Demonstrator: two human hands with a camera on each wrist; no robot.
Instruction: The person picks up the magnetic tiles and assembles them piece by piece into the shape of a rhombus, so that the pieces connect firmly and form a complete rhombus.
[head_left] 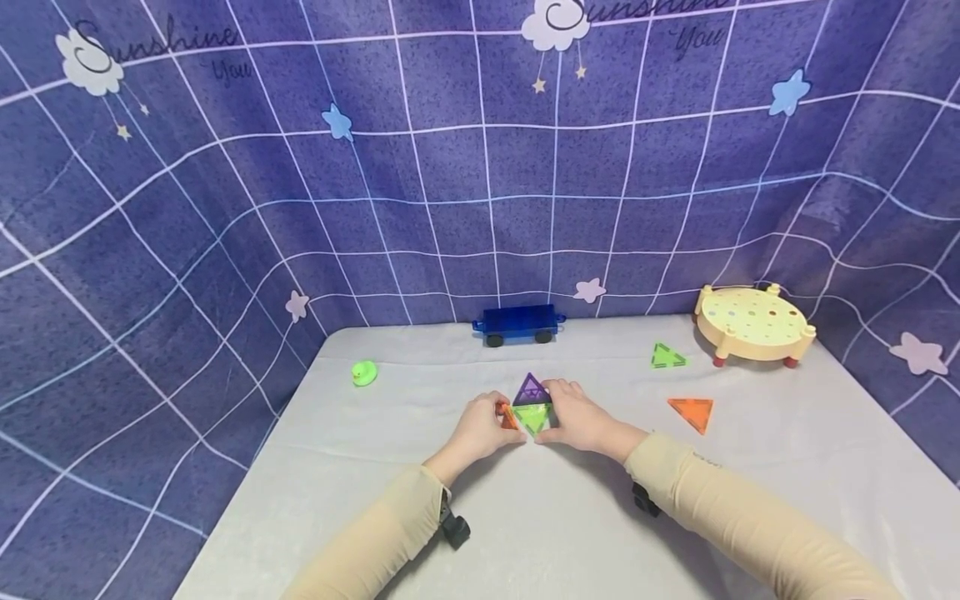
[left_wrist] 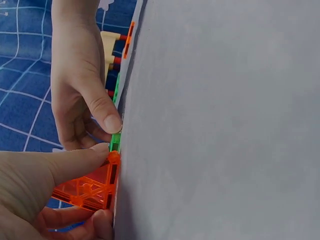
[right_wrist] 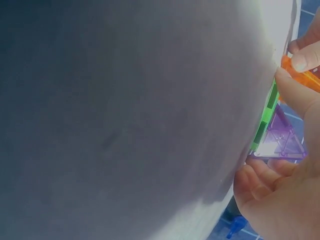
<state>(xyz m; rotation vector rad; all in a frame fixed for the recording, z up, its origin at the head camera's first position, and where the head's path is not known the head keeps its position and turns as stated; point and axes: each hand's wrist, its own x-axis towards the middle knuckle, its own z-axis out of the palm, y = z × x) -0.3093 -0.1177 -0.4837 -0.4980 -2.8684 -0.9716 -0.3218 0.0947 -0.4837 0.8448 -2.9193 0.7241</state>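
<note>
My left hand [head_left: 474, 431] pinches an orange see-through triangular magnetic tile [left_wrist: 92, 189] between thumb and fingers. In the left wrist view this tile stands tilted up from the table, one edge along the surface. Right beside it, a green triangular tile [head_left: 532, 417] lies flat on the table. My right hand [head_left: 587, 419] grips that green tile, with the thumb at its near tip and the fingers at its far right corner. Along the green tile's far edge, a purple triangular tile [right_wrist: 283, 134] rises at a slant. Fingers partly cover the orange tile in the head view.
A blue wheeled toy wagon [head_left: 518, 324] stands at the table's back edge. To the left is a small green duck [head_left: 364, 373]. On the right lie another green triangle [head_left: 667, 356], an orange triangle [head_left: 693, 413] and a cream footed toy stand [head_left: 753, 325]. A patterned curtain [head_left: 450, 167] hangs behind.
</note>
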